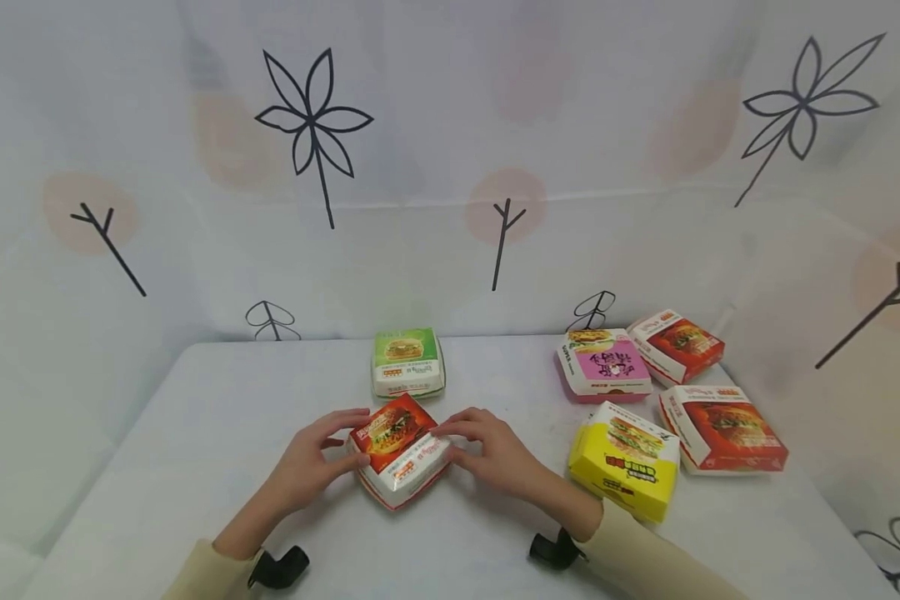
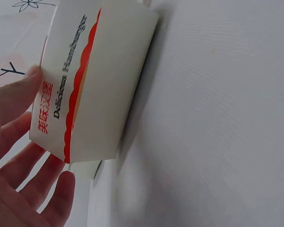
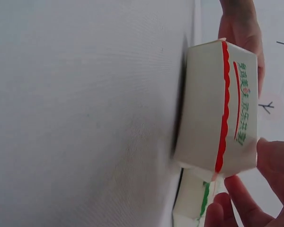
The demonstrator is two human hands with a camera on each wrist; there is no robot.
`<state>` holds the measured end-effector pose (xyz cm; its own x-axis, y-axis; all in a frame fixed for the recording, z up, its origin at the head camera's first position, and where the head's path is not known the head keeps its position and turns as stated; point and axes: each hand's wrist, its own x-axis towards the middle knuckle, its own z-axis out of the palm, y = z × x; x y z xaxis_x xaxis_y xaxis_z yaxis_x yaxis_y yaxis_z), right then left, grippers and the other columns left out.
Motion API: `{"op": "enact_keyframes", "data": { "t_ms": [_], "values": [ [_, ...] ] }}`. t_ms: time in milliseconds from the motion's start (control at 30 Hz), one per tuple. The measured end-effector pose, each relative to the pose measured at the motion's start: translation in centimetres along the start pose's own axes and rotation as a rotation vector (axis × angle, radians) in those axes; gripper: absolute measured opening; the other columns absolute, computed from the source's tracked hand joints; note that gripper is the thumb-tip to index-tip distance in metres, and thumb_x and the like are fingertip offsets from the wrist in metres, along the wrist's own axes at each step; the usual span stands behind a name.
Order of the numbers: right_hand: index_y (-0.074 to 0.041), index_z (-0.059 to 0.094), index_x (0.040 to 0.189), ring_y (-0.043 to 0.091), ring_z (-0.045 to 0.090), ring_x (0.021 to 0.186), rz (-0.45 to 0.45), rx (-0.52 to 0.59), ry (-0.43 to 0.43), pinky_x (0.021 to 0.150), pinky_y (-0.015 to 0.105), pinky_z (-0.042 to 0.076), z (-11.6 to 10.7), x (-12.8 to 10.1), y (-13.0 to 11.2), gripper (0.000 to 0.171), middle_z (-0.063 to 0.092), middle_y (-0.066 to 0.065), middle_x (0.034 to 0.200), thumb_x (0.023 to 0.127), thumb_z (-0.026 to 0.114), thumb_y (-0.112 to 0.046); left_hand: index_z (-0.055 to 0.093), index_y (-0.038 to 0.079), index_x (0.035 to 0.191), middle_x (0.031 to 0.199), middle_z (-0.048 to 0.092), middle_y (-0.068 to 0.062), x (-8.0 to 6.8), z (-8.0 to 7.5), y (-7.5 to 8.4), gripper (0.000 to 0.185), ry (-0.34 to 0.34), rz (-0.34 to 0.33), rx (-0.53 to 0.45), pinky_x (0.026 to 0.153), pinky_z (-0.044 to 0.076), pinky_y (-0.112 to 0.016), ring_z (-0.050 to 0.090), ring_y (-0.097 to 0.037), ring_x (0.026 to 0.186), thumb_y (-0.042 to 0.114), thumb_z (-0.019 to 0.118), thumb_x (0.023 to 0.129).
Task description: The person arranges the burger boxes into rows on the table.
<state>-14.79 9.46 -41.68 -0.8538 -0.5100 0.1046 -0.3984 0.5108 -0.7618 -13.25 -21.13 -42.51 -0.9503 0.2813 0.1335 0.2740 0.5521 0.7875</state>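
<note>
Between my two hands, on the white table, lies a red-and-white burger box (image 1: 399,450), turned at an angle. My left hand (image 1: 307,460) grips its left corner, thumb (image 2: 19,97) on the lid and fingers curling around the far side. At the right corner, my right hand (image 1: 497,454) pinches the box with thumb and fingers. The right wrist view shows the box's white side (image 3: 206,109) with a wavy red stripe, its base at the tabletop. Just behind it stands a green-and-white burger box (image 1: 407,364).
To the right stand a pink burger box (image 1: 607,367), a yellow burger box (image 1: 624,462) and two more red-and-white boxes, one farther back (image 1: 677,346) and one nearer (image 1: 726,429). The yellow box is close to my right forearm. A patterned cloth (image 1: 420,250) hangs behind the table.
</note>
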Motion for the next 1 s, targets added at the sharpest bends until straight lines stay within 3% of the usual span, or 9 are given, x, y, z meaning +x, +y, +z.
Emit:
{"op": "enact_keyframes", "data": {
  "t_ms": [233,433,600,767,1000],
  "values": [
    [-0.023,0.072,0.122,0.019,0.053,0.114,-0.014,-0.035,-0.008,0.095,0.047,0.048,-0.2,-0.8,-0.5,0.029,0.061,-0.003,0.120,0.094,0.071,-0.018,0.067,0.023,0.127,0.135,0.060,0.001,-0.3,-0.1,-0.2,0.043,0.047,-0.018,0.008,0.091,0.054,-0.045,0.053,-0.025,0.127,0.031,0.079,0.086],
    [-0.023,0.073,0.122,0.024,0.048,0.123,-0.059,-0.074,-0.002,0.100,0.053,0.045,0.0,-1.3,-0.9,0.030,0.057,0.001,0.132,0.092,0.073,-0.021,0.068,0.025,0.126,0.134,0.062,0.004,-0.1,-0.1,-0.3,0.039,0.089,-0.028,0.042,0.089,0.055,-0.044,0.053,-0.024,0.127,0.030,0.077,0.088],
    [-0.023,0.072,0.124,0.027,0.046,0.129,-0.064,-0.057,0.004,0.102,0.058,0.041,0.2,-1.5,-0.8,0.032,0.053,0.002,0.141,0.092,0.073,-0.023,0.065,0.024,0.131,0.139,0.059,0.002,0.0,0.1,-0.3,0.044,0.055,-0.048,0.025,0.090,0.054,-0.045,0.051,-0.026,0.130,0.034,0.075,0.089],
    [-0.023,0.068,0.129,0.028,0.045,0.133,-0.042,-0.020,0.014,0.104,0.059,0.040,0.2,-1.4,-0.9,0.038,0.049,0.001,0.145,0.092,0.073,-0.029,0.057,0.025,0.141,0.149,0.049,0.000,0.0,0.4,-0.1,0.062,-0.021,-0.079,-0.011,0.095,0.051,-0.047,0.043,-0.028,0.137,0.043,0.077,0.085],
    [-0.028,0.058,0.140,0.028,0.036,0.141,0.014,0.031,0.000,0.105,0.061,0.038,0.2,-1.0,-0.8,0.055,0.041,-0.002,0.154,0.089,0.074,-0.038,0.044,0.024,0.151,0.158,0.036,-0.003,0.2,0.8,0.2,0.086,-0.083,-0.028,0.015,0.098,0.048,-0.051,0.037,-0.032,0.140,0.048,0.082,0.077]
  ]
}}
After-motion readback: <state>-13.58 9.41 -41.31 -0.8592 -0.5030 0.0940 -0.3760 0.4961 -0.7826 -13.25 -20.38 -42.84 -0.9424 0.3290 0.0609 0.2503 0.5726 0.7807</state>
